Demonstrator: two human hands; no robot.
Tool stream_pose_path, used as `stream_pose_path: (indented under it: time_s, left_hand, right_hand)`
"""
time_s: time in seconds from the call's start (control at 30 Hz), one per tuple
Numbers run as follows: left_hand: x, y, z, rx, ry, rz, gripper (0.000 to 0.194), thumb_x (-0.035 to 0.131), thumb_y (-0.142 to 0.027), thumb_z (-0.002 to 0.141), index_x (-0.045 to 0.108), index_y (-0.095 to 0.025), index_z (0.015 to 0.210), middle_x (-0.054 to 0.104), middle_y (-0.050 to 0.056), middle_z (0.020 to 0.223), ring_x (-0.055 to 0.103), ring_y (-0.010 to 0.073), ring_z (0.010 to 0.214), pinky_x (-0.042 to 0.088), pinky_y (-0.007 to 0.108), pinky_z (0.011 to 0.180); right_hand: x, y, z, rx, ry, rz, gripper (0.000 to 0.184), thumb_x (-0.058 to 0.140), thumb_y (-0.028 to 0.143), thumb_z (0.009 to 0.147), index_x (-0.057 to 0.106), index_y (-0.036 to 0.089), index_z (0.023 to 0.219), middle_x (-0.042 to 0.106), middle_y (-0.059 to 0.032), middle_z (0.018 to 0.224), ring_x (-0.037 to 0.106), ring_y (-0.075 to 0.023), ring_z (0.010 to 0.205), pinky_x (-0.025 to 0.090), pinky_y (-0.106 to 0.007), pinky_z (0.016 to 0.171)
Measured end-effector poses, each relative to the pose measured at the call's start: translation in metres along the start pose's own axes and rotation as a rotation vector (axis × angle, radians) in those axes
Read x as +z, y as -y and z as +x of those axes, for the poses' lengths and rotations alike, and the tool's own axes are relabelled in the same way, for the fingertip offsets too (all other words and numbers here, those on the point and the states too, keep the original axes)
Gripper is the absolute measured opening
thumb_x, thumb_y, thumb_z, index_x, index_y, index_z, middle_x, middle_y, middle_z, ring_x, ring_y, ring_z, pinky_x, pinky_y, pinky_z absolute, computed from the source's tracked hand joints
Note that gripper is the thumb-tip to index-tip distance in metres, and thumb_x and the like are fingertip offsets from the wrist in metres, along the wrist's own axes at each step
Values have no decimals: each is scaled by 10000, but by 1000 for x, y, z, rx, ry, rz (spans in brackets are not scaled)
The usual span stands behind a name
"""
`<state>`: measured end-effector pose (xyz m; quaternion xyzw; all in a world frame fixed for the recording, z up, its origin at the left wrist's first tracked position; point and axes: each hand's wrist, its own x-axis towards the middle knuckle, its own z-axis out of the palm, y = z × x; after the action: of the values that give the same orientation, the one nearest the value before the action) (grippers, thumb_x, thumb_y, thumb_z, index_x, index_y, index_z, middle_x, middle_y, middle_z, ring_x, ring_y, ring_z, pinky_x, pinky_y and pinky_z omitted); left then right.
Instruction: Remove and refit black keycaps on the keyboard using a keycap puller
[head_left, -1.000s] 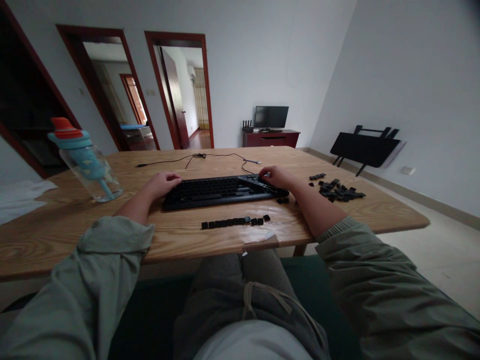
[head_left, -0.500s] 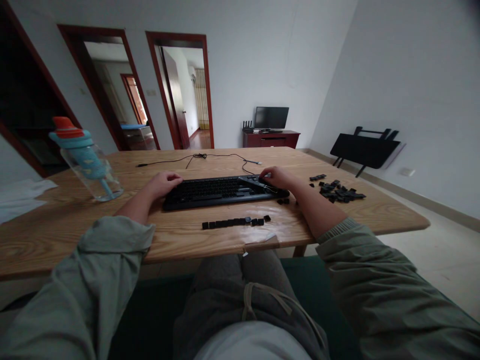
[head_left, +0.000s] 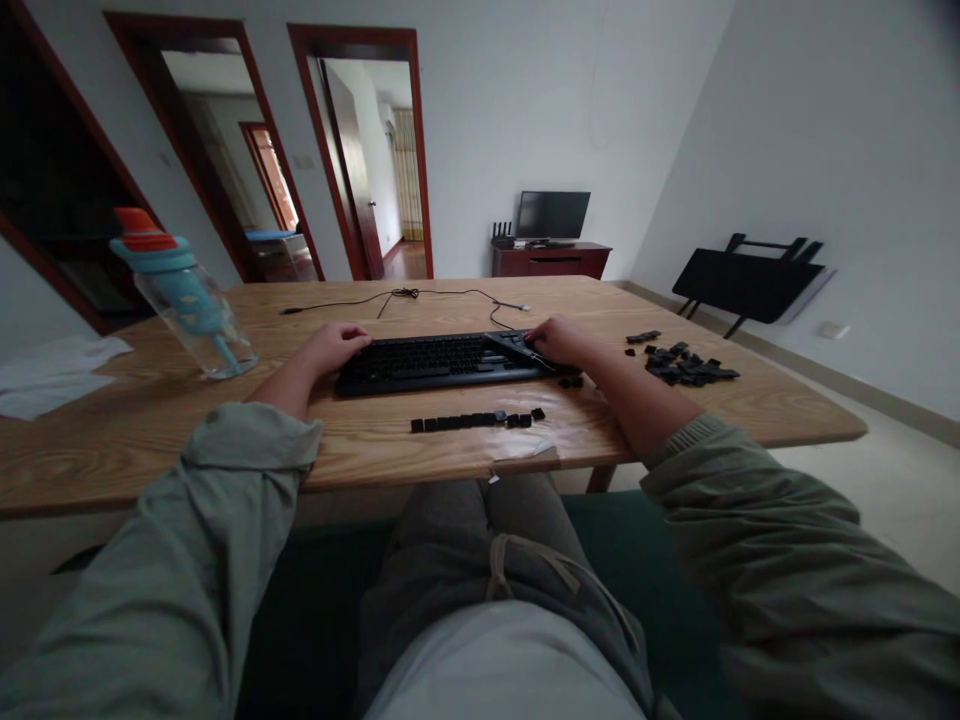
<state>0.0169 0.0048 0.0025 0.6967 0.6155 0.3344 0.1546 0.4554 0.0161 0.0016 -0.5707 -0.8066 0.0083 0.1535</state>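
A black computer keyboard (head_left: pixel 427 368) lies on the wooden table in front of me, with some of its keys off at the right. My left hand (head_left: pixel 339 345) pinches the far left corner of the keyboard. At its right end is my right hand (head_left: pixel 556 342), fingers curled down and closed; whatever is between them is hidden. Slanting across the keyboard beside this hand is a black tool (head_left: pixel 510 347) with thin metal wires at one end. A row of black keycaps (head_left: pixel 465 421) lies on the near side of the keyboard.
To the right is a heap of loose keycaps (head_left: pixel 686 366). A clear bottle (head_left: pixel 199 305) with a red and blue lid and white paper (head_left: pixel 56 375) are on the left. The keyboard's cable (head_left: pixel 442 292) curls behind. The wooden table's (head_left: pixel 352 460) front edge is close to me.
My view has tilted down slightly, so everything sits higher in the picture. Both hands keep about the same places at the keyboard's ends.
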Motion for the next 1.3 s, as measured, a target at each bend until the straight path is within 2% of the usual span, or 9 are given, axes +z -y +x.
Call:
stream_pose_path:
  time_s: [0.07, 0.13, 0.23, 0.43, 0.6, 0.83, 1.13, 1.2, 1.3]
  left_hand:
    - [0, 2, 1, 6, 3, -5, 419, 654, -557, 678, 743, -175, 824, 669, 41, 687, 606, 223, 707, 471, 317, 658]
    - [-1, 4, 2, 15, 9, -12, 426, 646, -567, 680, 744, -178, 824, 673, 41, 686, 607, 226, 706, 472, 317, 651]
    - [-1, 7, 4, 35, 14, -15, 408, 640, -554, 686, 744, -182, 819, 689, 47, 703, 615, 235, 730, 481, 323, 673]
    - [-1, 7, 5, 36, 11, -4, 394, 649, -545, 665, 751, -188, 797, 711, 54, 739, 631, 249, 763, 498, 335, 706]
    - [-1, 2, 3, 16, -3, 12, 370, 656, -536, 657, 745, -200, 784, 690, 44, 700, 631, 251, 748, 497, 339, 705]
    - [-1, 4, 1, 26, -6, 8, 361, 649, -527, 675, 744, -199, 792, 696, 50, 715, 636, 259, 755, 502, 349, 732]
    - [-1, 10, 6, 46, 6, 15, 433, 652, -589, 650, 742, -196, 807, 719, 59, 779, 635, 261, 798, 488, 347, 755]
    - [-1, 12, 8, 47, 10, 17, 450, 650, -600, 651, 744, -193, 819, 719, 59, 784, 633, 257, 801, 486, 341, 745]
    - [0, 17, 9, 30, 18, 19, 477, 640, -607, 662, 748, -182, 850, 703, 51, 759, 620, 239, 764, 475, 325, 693]
  right_hand:
    - [-9, -6, -7, 66, -66, 100, 402, 568, 169, 856, 768, 203, 1203, 792, -94, 955, 699, -225, 801, 519, -308, 770]
    - [-20, -19, -16, 154, -236, 194, 453, 520, 213, 881, 711, 167, 1289, 766, -81, 825, 654, -198, 670, 510, -310, 691]
    - [-35, -41, -32, 185, -381, 306, 407, 508, 252, 884, 733, 128, 1199, 761, -106, 908, 638, -184, 688, 505, -303, 667]
    - [-45, -54, -60, 80, 200, 368, 288, 684, 374, 817, 784, 187, 1011, 769, -55, 925, 673, -187, 826, 516, -270, 726]
    - [-43, -38, -65, 108, 364, 280, 288, 747, 408, 768, 790, 223, 985, 775, -28, 863, 683, -180, 762, 497, -245, 632]
    - [-39, -18, -65, 98, 379, 223, 271, 794, 389, 712, 801, 225, 928, 773, -44, 836, 678, -193, 710, 481, -246, 553]
    - [-41, 0, -67, 137, 423, 232, 266, 764, 337, 734, 821, 244, 976, 764, -33, 802, 658, -185, 684, 490, -274, 601]
    - [-41, -8, -66, 113, 358, 348, 244, 739, 325, 743, 811, 218, 950, 758, -38, 812, 650, -181, 698, 490, -273, 611]
    - [-42, -21, -65, 27, 104, 691, 255, 701, 320, 752, 798, 204, 957, 752, -40, 853, 626, -164, 722, 493, -269, 636]
